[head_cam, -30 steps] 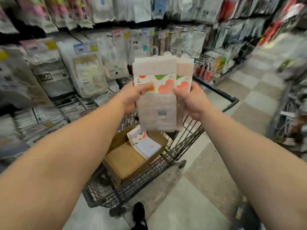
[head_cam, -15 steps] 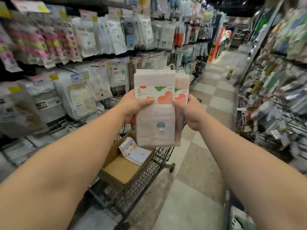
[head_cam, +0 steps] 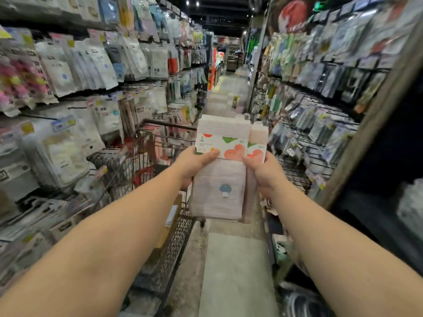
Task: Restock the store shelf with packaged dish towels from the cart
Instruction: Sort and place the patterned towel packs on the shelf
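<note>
Both my hands up in front, holding a small stack of pale pink packaged dish towels [head_cam: 219, 193] with white printed paper bands and a blue mushroom patch on the front one. My left hand [head_cam: 194, 164] grip pinches the left edge of the stack, thumb across the band, fingers behind. My right hand [head_cam: 265, 172] grip pinches the right edge, curled round the second pack [head_cam: 258, 143], which sits just behind and right of the front one. Stack upright, in the air over the aisle floor [head_cam: 235, 266], just right of the black wire shopping cart [head_cam: 158, 179]. Brown cardboard box [head_cam: 170, 221] in the cart, mostly hidden by my left arm. Left store shelf [head_cam: 96, 65] hung with packaged goods; right wire rack shelf [head_cam: 320, 88] likewise, blurred.
</note>
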`<state>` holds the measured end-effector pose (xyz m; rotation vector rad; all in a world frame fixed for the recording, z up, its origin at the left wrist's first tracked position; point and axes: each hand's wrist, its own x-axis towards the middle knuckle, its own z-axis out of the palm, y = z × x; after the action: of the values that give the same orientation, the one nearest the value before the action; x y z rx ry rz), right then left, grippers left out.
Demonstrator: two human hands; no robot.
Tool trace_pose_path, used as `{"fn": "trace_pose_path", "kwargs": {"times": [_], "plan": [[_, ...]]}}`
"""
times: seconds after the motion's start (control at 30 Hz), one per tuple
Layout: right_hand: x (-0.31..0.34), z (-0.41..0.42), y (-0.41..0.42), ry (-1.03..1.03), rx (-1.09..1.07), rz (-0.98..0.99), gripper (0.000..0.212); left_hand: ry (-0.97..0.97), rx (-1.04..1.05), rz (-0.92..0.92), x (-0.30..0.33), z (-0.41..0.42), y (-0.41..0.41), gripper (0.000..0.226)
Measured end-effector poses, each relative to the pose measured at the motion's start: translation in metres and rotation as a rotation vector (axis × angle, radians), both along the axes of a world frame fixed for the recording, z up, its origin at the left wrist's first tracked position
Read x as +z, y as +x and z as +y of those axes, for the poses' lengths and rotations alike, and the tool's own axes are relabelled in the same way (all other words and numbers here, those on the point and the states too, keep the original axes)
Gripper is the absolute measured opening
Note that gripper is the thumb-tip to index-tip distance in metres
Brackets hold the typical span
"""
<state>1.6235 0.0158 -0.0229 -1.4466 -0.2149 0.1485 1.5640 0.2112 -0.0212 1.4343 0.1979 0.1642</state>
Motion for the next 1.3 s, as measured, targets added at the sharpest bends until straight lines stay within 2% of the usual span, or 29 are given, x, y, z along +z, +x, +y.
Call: {"fn": "trace_pose_path", "kwargs": {"times": [0.2,0.37,0.43,0.5,0.63,0.7,0.8,0.93,1.0,1.17,1.3], "plan": [[0.014,-0.127,-0.049,-0.020,-0.129,-0.032,0.046,0.034,-0.193,-0.041,0.013,-0.120,-0.016,0.028],[0.027,-0.262,-0.120,-0.073,-0.185,-0.052,0.073,0.050,-0.320,-0.071,0.013,-0.248,-0.036,0.035],[0.031,-0.319,-0.150,-0.075,-0.191,-0.072,0.061,0.048,-0.373,-0.096,0.014,-0.305,-0.052,0.028],[0.034,-0.370,-0.174,-0.081,-0.225,-0.066,0.050,0.021,-0.409,-0.084,0.017,-0.354,-0.068,0.030],[0.037,-0.461,-0.214,-0.087,-0.355,-0.054,0.047,0.009,-0.513,-0.085,0.023,-0.442,-0.098,0.037],[0.039,-0.491,-0.228,-0.101,-0.388,-0.085,0.053,-0.003,-0.541,-0.084,0.025,-0.475,-0.110,0.044],[0.039,-0.522,-0.238,-0.095,-0.429,-0.126,0.056,-0.009,-0.567,-0.090,0.029,-0.506,-0.121,0.045],[0.038,-0.549,-0.239,-0.076,-0.455,-0.104,0.025,0.002,-0.545,-0.094,0.034,-0.527,-0.128,0.037],[0.037,-0.559,-0.235,-0.067,-0.456,-0.096,0.018,-0.004,-0.538,-0.082,0.036,-0.528,-0.124,0.037],[0.033,-0.581,-0.207,-0.025,-0.451,-0.089,0.033,-0.004,-0.521,-0.067,0.037,-0.514,-0.089,0.041],[0.035,-0.593,-0.173,-0.039,-0.436,-0.091,0.034,-0.014,-0.515,-0.061,0.038,-0.515,-0.053,0.044]]}}
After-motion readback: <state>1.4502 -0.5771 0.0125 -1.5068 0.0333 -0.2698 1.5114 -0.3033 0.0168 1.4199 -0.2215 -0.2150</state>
